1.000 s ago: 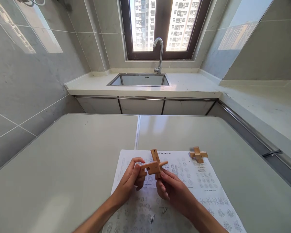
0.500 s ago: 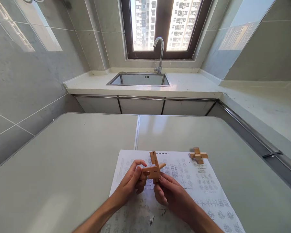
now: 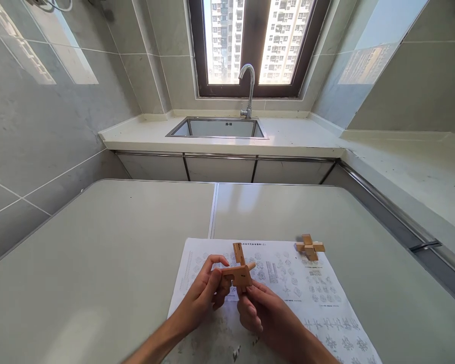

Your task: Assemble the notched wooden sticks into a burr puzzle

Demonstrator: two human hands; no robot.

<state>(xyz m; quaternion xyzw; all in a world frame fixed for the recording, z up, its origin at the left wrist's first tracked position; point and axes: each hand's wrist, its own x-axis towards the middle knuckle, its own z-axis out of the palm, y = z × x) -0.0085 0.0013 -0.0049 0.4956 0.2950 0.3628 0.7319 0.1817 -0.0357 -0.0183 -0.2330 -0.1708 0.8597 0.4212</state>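
Several small wooden puzzle pieces (image 3: 241,276) are joined crosswise above a printed sheet. My left hand (image 3: 209,286) is closed, thumb and fingers pinching the end of the piece that points left. From the lower right, my right hand (image 3: 261,306) grips the bottom of the same wooden assembly. One notched piece stands upright at the back, and a round-ended one pokes out to the right. Beneath both hands lies the printed paper (image 3: 291,283), covered in small line drawings. A second wooden cross puzzle (image 3: 310,247) rests at the paper's upper right corner.
The paper lies on a pale table (image 3: 129,242) with a seam down its middle. Beyond the table are a counter (image 3: 299,132) with a sink (image 3: 187,120) and a tap (image 3: 252,86), below a window. Tiled wall stands on the left.
The puzzle pieces have tilted slightly in my hands, and both hands keep their grip. The whole view has shifted a little downward in the frame.
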